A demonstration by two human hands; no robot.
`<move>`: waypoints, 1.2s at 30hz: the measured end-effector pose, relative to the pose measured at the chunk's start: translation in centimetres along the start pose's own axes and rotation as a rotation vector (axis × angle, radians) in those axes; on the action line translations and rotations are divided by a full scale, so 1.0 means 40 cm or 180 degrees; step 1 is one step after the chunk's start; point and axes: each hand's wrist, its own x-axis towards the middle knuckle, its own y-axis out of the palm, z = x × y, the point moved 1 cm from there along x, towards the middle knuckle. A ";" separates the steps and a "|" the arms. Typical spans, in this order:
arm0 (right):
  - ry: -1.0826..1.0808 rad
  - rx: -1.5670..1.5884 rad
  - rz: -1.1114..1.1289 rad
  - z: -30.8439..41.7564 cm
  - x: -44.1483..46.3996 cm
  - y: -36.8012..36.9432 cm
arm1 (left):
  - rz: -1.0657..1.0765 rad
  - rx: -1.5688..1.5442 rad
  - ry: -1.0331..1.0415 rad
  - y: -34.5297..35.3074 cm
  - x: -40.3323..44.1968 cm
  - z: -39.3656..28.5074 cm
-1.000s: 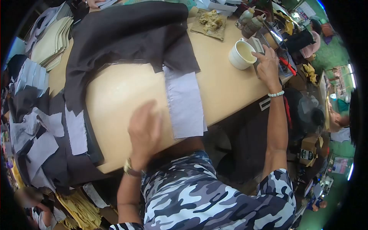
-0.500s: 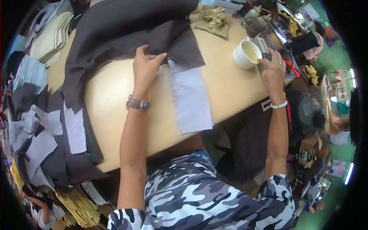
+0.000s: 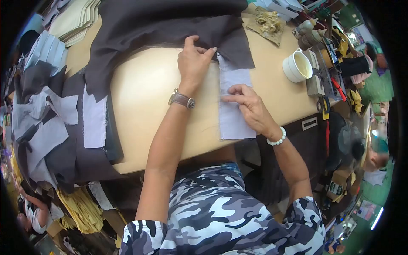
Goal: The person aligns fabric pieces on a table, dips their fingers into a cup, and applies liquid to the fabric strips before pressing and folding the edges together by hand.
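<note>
My left hand (image 3: 194,61) rests at the inner edge of the dark brown cloth (image 3: 170,25), fingers spread, its thumb and forefinger apart where the cloth meets a pale lavender strip (image 3: 233,121). Over that strip is my right hand (image 3: 250,109), with forefinger and thumb brought close together near its left edge; whether anything thin is between them is too small to tell. A second pale strip (image 3: 94,121) hangs from the cloth's left side. The white cup (image 3: 293,68) of yellowish paste stands to the right of the cloth.
Two bottles (image 3: 312,38) and a scrap with yellowish lumps (image 3: 268,24) lie at the back right. A tray of tools (image 3: 333,72) stands by the right edge. Paper stacks (image 3: 74,21) and cloth scraps (image 3: 46,131) are at the left. Another person (image 3: 36,208) is at lower left.
My right hand has left the spot beside the cup and come left over the pale strip. My left hand came down to the cloth's edge and stays there. The whole view has shifted.
</note>
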 end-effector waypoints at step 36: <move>-0.0878 -0.1367 0.0242 0.085 -0.165 0.066 | -0.0081 0.0353 0.0070 0.011 0.015 0.005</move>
